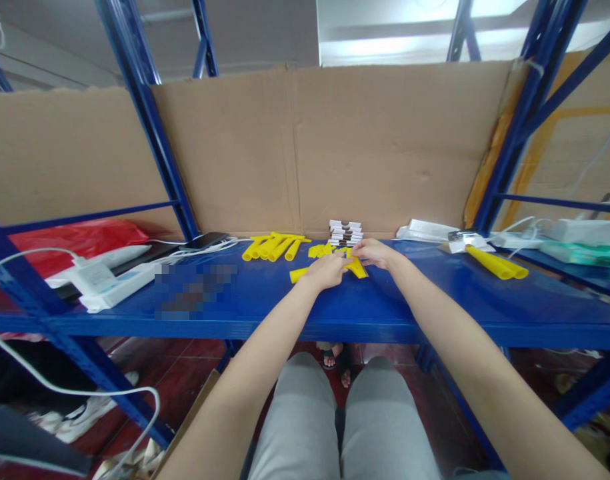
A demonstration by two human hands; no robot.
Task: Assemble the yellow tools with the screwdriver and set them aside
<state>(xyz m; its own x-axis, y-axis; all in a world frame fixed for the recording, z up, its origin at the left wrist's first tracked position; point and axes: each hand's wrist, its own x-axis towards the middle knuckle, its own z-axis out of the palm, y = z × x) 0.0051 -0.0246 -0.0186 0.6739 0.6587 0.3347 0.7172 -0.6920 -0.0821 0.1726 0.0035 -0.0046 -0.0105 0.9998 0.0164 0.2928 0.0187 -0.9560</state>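
Note:
On the blue shelf (pixel 265 300), my left hand (pixel 327 270) is closed round part of a yellow piece (pixel 357 268). My right hand (pixel 373 253) pinches the upper part of that same piece from the other side. Small yellow pieces (pixel 319 251) lie just behind my left hand, and a short yellow tube (pixel 297 275) sticks out to its left. Behind the hands is a stack of small white items (pixel 345 233). Several yellow cone-like tubes (pixel 273 247) lie in a row at the back left. The fingertips are small and partly hidden.
Yellow cones (pixel 497 263) lie at the right beside a clear plastic wrapper (pixel 425 231). A white power strip (pixel 119 287), cables and a dark phone (pixel 207 240) are on the left. Cardboard (pixel 335 147) stands behind the shelf, between blue metal posts (pixel 157 133).

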